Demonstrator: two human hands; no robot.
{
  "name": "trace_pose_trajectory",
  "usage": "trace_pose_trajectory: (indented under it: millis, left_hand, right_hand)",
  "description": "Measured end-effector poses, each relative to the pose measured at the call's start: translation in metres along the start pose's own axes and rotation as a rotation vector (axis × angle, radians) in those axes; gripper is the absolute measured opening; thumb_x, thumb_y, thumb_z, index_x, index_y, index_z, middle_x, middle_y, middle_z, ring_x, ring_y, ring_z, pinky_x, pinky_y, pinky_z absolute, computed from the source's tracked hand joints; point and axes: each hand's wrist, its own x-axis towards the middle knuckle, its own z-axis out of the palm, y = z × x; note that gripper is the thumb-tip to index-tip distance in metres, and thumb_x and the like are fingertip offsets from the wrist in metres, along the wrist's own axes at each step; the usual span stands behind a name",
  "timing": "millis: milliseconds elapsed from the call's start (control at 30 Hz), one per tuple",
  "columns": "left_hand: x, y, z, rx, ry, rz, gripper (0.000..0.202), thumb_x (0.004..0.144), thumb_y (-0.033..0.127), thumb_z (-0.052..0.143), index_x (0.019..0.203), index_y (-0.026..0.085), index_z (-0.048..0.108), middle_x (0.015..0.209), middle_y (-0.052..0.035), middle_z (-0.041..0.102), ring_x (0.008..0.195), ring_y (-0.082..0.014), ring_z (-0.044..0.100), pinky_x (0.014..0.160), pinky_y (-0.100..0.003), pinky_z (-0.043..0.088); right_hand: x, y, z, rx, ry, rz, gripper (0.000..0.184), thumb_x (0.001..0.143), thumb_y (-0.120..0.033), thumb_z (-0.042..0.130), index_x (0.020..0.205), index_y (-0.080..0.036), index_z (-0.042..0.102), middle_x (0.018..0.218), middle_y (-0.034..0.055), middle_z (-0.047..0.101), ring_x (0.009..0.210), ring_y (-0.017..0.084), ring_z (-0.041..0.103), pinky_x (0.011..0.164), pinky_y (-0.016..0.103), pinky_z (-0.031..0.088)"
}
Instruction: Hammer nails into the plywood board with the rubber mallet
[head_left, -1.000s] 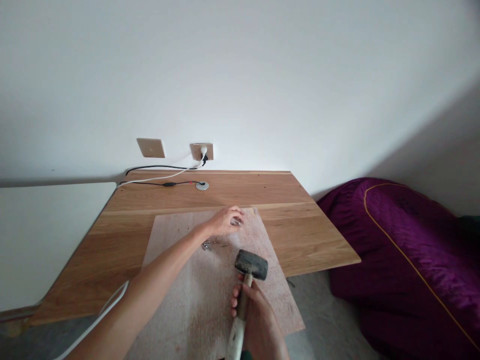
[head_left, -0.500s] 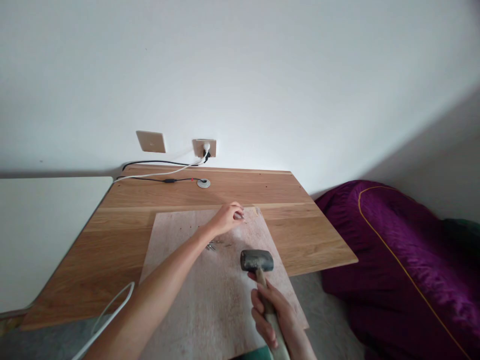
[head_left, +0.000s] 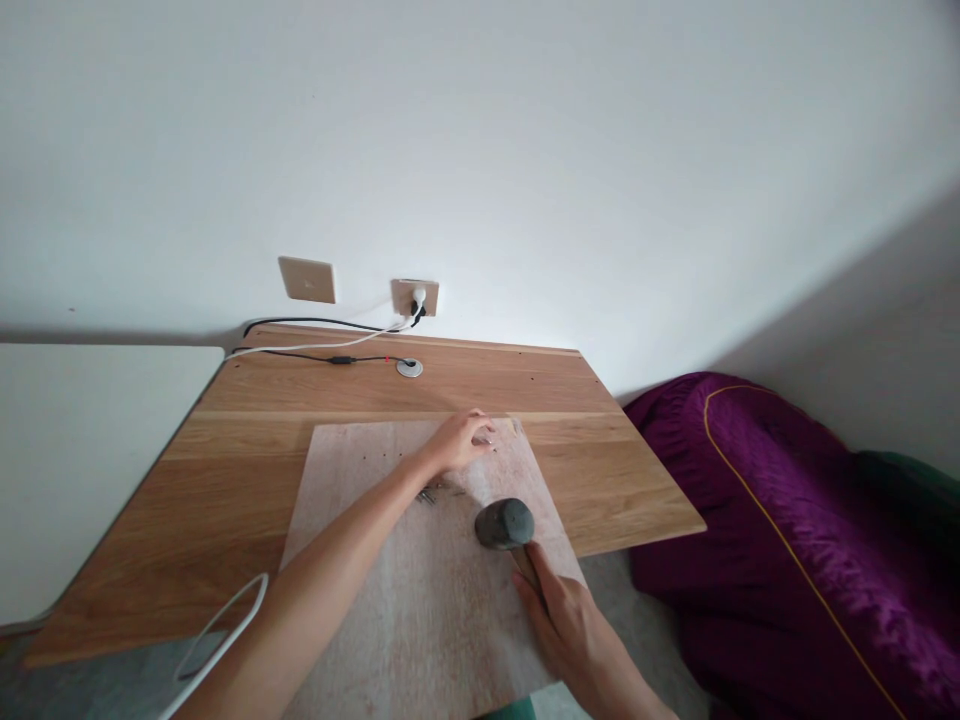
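A pale wooden board lies on the wooden table. Near the board's far right corner my left hand is closed in a pinch, thumb and fingertips low over the surface, on what looks like a small nail. Closer to me, several loose metal nails lie in a small heap below the left wrist. My right hand grips the handle of a mallet with a dark, rounded head, which hovers over the right side of the board. Small dark dots run in a row along the board's far side.
The wooden table stands against a white wall with a plugged socket. White and black cables cross its back edge. A white panel is at the left, a purple cover at the right.
My right hand has turned the mallet so that its round face points more towards me, and the forearm has swung in from the right. My left hand keeps its pinch at nearly the same spot.
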Motion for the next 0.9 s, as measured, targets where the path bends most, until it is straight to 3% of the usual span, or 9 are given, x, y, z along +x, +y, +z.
trace_pose_trajectory:
  millis: [67,200,300,467,633,800,900]
  left_hand:
    - [0.000,0.001,0.000,0.035,-0.019,0.021,0.026,0.082,0.014,0.082,0.107,0.021,0.079,0.115,-0.0083,0.074,0.112,-0.0254,0.069,0.105,-0.037,0.052]
    - [0.002,0.003,-0.001,0.054,-0.070,0.036,0.013,0.087,0.015,0.078,0.098,0.022,0.081,0.119,-0.0095,0.073,0.117,-0.0269,0.068,0.111,-0.041,0.050]
    - [0.002,0.000,-0.002,0.015,-0.063,0.028,0.015,0.085,0.011,0.078,0.097,0.020,0.080,0.116,-0.0091,0.072,0.113,-0.0251,0.070,0.106,-0.038,0.053]
    - [0.004,-0.007,-0.003,-0.059,-0.052,-0.014,0.011,0.084,0.007,0.074,0.089,0.017,0.076,0.113,-0.0079,0.071,0.095,-0.0182,0.072,0.087,-0.029,0.059]
    - [0.005,-0.003,-0.005,-0.054,-0.054,-0.020,0.008,0.086,0.010,0.075,0.089,0.017,0.076,0.107,-0.0071,0.073,0.093,-0.0182,0.072,0.086,-0.029,0.059]
    - [0.005,-0.001,-0.006,-0.003,-0.072,0.017,0.011,0.082,0.015,0.083,0.091,0.018,0.077,0.108,-0.0078,0.073,0.102,-0.0219,0.072,0.097,-0.034,0.058]
    - [0.005,0.000,-0.006,-0.007,-0.092,0.000,0.010,0.081,0.016,0.085,0.087,0.018,0.077,0.112,-0.0078,0.072,0.100,-0.0211,0.072,0.092,-0.032,0.059]
  right_hand:
    - [0.000,0.001,0.000,-0.068,-0.052,0.011,0.052,0.093,-0.055,0.070,0.132,-0.022,0.075,0.087,0.0127,0.080,0.078,0.032,0.074,0.072,0.039,0.054]
    - [0.000,-0.004,-0.001,-0.086,-0.009,-0.017,0.045,0.094,-0.053,0.069,0.128,-0.023,0.077,0.083,0.0117,0.079,0.075,0.031,0.073,0.071,0.039,0.053]
    - [0.000,-0.005,0.000,-0.034,0.005,-0.027,0.041,0.092,-0.046,0.074,0.128,-0.025,0.078,0.084,0.0110,0.079,0.073,0.030,0.070,0.070,0.038,0.052]
    - [0.002,0.002,0.004,-0.029,0.071,-0.014,0.038,0.088,-0.042,0.078,0.123,-0.026,0.080,0.081,0.0105,0.079,0.069,0.030,0.067,0.065,0.037,0.048]
    - [0.002,0.006,0.008,-0.107,0.044,-0.040,0.039,0.094,-0.046,0.070,0.127,-0.026,0.077,0.083,0.0106,0.079,0.068,0.030,0.068,0.064,0.037,0.045]
    - [0.000,0.009,0.014,-0.186,0.107,-0.073,0.042,0.097,-0.048,0.064,0.128,-0.024,0.077,0.079,0.0112,0.078,0.065,0.031,0.068,0.062,0.038,0.044]
    - [-0.001,0.008,0.015,-0.212,0.125,-0.069,0.040,0.097,-0.050,0.063,0.125,-0.024,0.077,0.077,0.0110,0.077,0.063,0.032,0.069,0.059,0.038,0.044]
